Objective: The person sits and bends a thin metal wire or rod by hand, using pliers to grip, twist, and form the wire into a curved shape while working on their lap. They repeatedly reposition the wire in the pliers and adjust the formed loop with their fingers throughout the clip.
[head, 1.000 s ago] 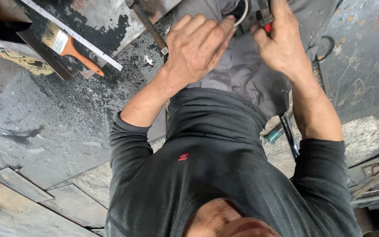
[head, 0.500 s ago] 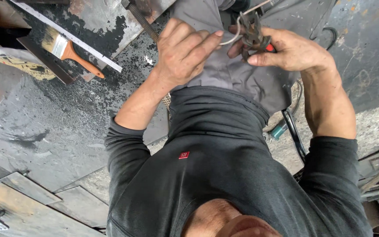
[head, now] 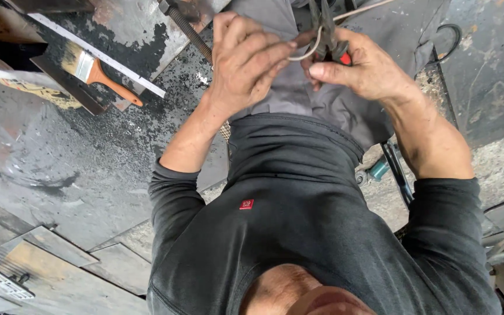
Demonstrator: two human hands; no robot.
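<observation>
Your left hand (head: 246,55) is curled up tight, with its fingertips pinching a thin, pale wire (head: 304,53). Right beside it, your right hand (head: 360,70) is wrapped around a pair of pliers (head: 325,32) with dark metal and a bit of red on the handle. Both hands are close together, almost touching, up in front of your grey trousers (head: 298,99). The wire bends in a small loop between your two hands, and the pliers touch it there. The far end of the wire runs off toward the top edge, to the right.

Now look from the left side across. Far to the left, a paintbrush (head: 97,73) with an orange handle and pale bristles lies on a dark, flat piece of metal. A long, thin, pale strip (head: 97,55) lies just beside the brush. The ground (head: 77,163) around them is dark, dirty and covered in black specks. Low down on the left are some flat wooden boards (head: 48,251).

Next comes a rusty threaded rod (head: 191,29). It sits just beside your left hand and goes behind your wrist.

In the middle is your dark long-sleeved top (head: 298,221), with a tiny red patch on it.

To the right, under your right arm, a small blue-green thing (head: 378,169) lies on the ground. I cannot tell what it is. A dark, thin tool handle (head: 398,175) lies just beside it. Up at the top right, a black cable (head: 453,41) makes a loop on the grey floor.
</observation>
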